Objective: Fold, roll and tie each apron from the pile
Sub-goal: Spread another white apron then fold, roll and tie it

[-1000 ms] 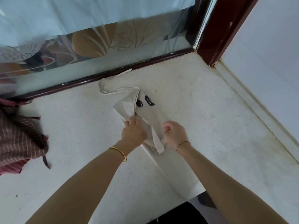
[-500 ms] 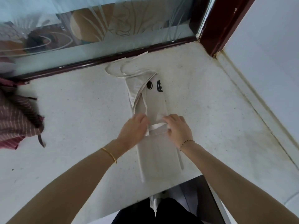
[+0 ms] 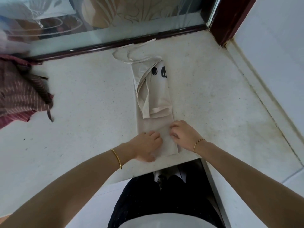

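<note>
1. Head view: I see both forearms reaching forward over the counter (image 3: 82,104), hands side by side on the near end of the apron (image 3: 156,104).
2. Left hand (image 3: 145,146): palm down, fingers curled onto the cloth's left edge, pinching it.
3. Right hand (image 3: 184,137): fingers curled, pinching the cloth's right edge.
4. Apron: cream, folded into a long strip running away from me, straps (image 3: 131,54) by the window frame (image 3: 115,45).
5. Striped cloth (image 3: 19,94) lies far left; white wall (image 3: 271,38) at right.

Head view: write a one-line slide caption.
Both hands, left hand and right hand, grip the near end of a folded cream apron on the white counter.
</note>
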A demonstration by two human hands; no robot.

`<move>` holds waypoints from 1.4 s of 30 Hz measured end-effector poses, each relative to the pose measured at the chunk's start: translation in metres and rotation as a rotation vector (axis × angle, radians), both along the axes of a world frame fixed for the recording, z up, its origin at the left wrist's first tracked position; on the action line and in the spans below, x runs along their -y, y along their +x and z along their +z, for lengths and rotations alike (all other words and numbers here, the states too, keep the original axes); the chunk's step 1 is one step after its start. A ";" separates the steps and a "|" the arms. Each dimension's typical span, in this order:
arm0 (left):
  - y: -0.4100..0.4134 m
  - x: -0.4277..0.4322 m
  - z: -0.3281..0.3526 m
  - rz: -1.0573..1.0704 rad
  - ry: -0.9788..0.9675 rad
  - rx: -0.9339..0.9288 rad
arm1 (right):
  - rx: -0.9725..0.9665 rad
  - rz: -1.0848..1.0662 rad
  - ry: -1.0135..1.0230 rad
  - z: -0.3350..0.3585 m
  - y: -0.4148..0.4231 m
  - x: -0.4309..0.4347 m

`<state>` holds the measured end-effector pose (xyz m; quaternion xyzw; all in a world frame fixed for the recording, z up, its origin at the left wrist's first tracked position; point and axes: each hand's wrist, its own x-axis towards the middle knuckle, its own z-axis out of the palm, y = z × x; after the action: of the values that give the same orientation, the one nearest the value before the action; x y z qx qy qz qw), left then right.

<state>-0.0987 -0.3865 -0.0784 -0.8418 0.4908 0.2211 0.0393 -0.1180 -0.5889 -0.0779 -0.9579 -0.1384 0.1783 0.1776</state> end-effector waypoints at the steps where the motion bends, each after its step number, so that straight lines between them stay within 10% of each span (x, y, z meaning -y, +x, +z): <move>1: -0.001 0.000 -0.001 0.032 -0.022 -0.006 | -0.006 -0.031 0.014 0.000 -0.001 0.000; 15: -0.025 -0.003 -0.016 0.162 -0.261 -0.014 | 0.017 -0.477 0.070 -0.011 -0.023 -0.021; 31: -0.017 -0.005 -0.011 -0.028 -0.250 0.091 | 0.369 0.058 -0.003 -0.023 -0.025 -0.001; 35: -0.013 -0.003 -0.015 -0.055 -0.253 0.073 | 0.175 0.076 0.011 -0.012 -0.025 0.004; 42: 0.006 -0.002 0.004 0.521 -0.282 -0.377 | 0.105 0.181 -0.140 -0.012 -0.030 0.006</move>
<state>-0.0930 -0.3847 -0.0740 -0.8804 0.2837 0.3052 -0.2264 -0.1484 -0.5952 -0.0895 -0.9596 -0.2204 0.1524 0.0862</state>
